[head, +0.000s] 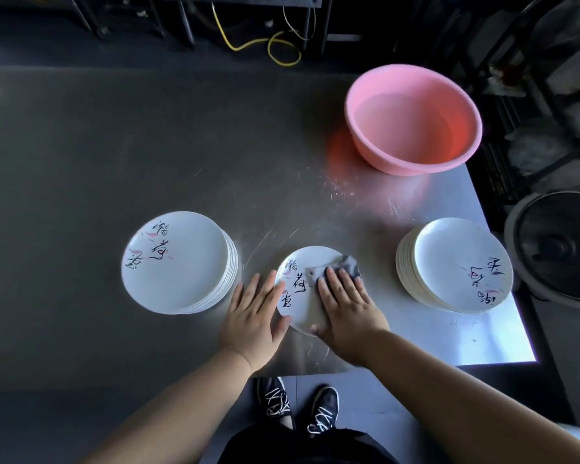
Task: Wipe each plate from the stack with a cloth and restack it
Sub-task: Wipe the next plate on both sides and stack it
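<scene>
A single white plate with black calligraphy lies flat on the steel table near its front edge. My right hand lies flat on a grey cloth and presses it onto the right half of that plate. My left hand rests with straight fingers against the plate's left rim. A stack of matching plates stands to the left. Another stack stands to the right, its writing turned the other way.
A pink basin holding water sits at the back right of the table. A dark round pot stands off the table's right edge. Yellow cable lies on the floor behind. My shoes show below the front edge.
</scene>
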A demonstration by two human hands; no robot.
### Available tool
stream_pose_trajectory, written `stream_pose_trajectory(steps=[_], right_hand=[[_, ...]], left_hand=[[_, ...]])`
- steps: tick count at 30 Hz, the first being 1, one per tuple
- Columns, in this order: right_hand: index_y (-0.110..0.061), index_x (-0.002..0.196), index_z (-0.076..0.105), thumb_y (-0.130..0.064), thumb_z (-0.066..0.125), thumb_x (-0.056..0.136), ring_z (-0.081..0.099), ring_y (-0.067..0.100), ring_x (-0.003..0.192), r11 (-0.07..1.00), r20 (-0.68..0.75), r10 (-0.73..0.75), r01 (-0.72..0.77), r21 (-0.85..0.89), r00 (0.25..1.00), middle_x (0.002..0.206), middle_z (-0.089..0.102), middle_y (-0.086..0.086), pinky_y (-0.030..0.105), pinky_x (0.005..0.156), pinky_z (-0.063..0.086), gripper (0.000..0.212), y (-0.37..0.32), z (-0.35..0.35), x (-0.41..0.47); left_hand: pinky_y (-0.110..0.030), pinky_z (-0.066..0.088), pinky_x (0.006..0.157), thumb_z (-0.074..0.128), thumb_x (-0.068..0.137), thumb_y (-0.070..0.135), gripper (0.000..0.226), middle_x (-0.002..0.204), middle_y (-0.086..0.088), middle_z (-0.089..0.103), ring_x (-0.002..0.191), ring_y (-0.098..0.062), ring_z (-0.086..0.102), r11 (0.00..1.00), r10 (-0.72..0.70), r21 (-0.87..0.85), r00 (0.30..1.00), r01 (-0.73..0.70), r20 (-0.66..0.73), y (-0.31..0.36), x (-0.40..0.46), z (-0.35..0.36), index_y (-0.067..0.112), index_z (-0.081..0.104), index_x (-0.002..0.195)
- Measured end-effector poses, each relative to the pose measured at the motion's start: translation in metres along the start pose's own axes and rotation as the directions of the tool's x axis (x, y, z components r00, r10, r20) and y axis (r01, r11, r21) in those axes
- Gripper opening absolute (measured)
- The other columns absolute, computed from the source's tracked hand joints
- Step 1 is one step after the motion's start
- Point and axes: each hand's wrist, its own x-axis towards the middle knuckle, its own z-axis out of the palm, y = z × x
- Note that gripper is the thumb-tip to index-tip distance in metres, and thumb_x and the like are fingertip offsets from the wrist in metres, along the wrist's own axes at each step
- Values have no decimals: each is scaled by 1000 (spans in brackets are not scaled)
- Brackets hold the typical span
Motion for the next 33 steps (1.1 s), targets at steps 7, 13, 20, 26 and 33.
stream_pose_trajectory(steps=[7, 13, 20, 26, 33], right_hand=[[-14, 161, 38, -81, 22, 96, 23, 31, 157, 985, 2, -174, 174, -15, 985, 169, 31, 12, 46, 121, 12, 95, -4, 24, -45], [-18, 168, 3, -81, -1, 91, -11, 24, 162, 996, -53, -90, 91, 8, 995, 175, -6, 4, 45, 129, -9, 100, 26, 7, -18], [-16, 164, 33, -74, 34, 95, 5, 25, 162, 984, -118, -147, 157, 80, 982, 172, 25, 4, 43, 126, 8, 89, 32, 33, -57], [-30, 167, -8, -77, 16, 89, -27, 24, 158, 982, -80, -190, 188, -30, 979, 174, -16, -9, 50, 131, 12, 94, 61, -13, 26], [-30, 165, -18, -75, 4, 91, -38, 20, 153, 907, 23, -370, 367, -205, 929, 168, -33, -14, 39, 127, -10, 90, 54, -43, 59]], left_hand=[[-55, 21, 127, 45, 100, 49, 63, 171, 6, 27, 157, -29, 29, 1000, 3, 4, 1000, -3, -18, 2, -1, -3, 27, 40, 159], [-55, 25, 125, 47, 99, 48, 58, 169, 5, 32, 154, -30, 34, 1000, -1, 14, 998, 2, -58, 4, 0, -5, 25, 48, 153], [-55, 24, 125, 52, 95, 39, 59, 168, 6, 34, 155, -31, 33, 1000, -5, -10, 998, 4, -67, 4, -1, -5, 25, 46, 152], [-56, 26, 124, 52, 95, 39, 59, 169, 5, 33, 156, -29, 30, 1000, 13, 3, 998, -13, -65, 2, -2, -7, 22, 49, 152], [-55, 24, 126, 55, 95, 39, 61, 170, 4, 31, 158, -27, 26, 1000, -2, 5, 999, 3, -41, 2, -2, -8, 23, 47, 154]])
